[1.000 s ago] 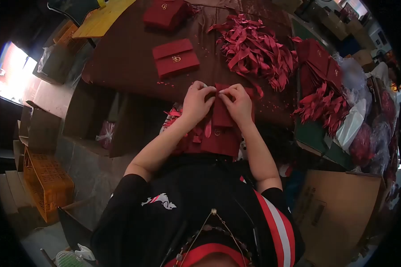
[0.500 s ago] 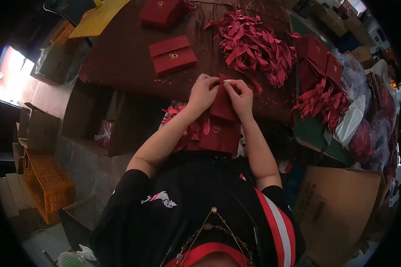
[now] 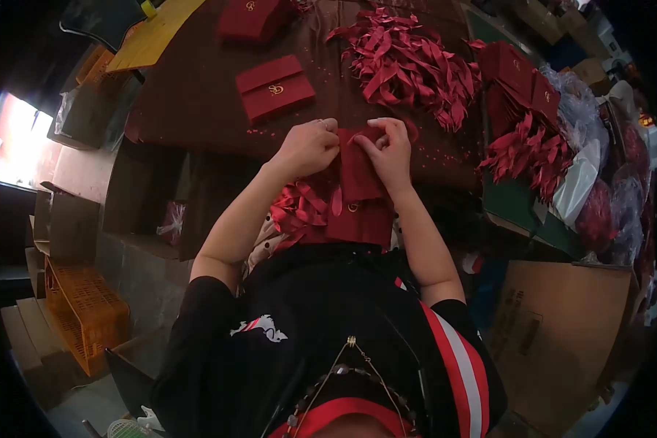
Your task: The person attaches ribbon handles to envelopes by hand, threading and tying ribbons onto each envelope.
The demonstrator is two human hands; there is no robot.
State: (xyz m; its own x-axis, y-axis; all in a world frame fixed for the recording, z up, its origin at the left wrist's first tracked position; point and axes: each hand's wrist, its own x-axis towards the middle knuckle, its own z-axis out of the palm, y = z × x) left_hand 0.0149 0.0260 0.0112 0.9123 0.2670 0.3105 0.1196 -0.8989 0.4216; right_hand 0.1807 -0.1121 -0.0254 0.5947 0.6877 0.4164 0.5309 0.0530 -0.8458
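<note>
My hands have moved apart since the earlier frame. My left hand [image 3: 308, 148] is curled beside the red case [image 3: 359, 175] at the tabletop's [image 3: 190, 109] near edge; I can't tell its grip. My right hand [image 3: 392, 155], partly open, thumbs the case.

Both arms reach forward from body, elbows bent, forearms bare and slanting inward. Left hand [image 3: 309, 148] shows its back, fingers curled in, fingertips turned toward right hand [image 3: 392, 155]. Right hand has thumb stretched toward left hand, index finger bent above it, tips apart. Hands are near each other, not touching. Left thumb is hard to see.
</note>
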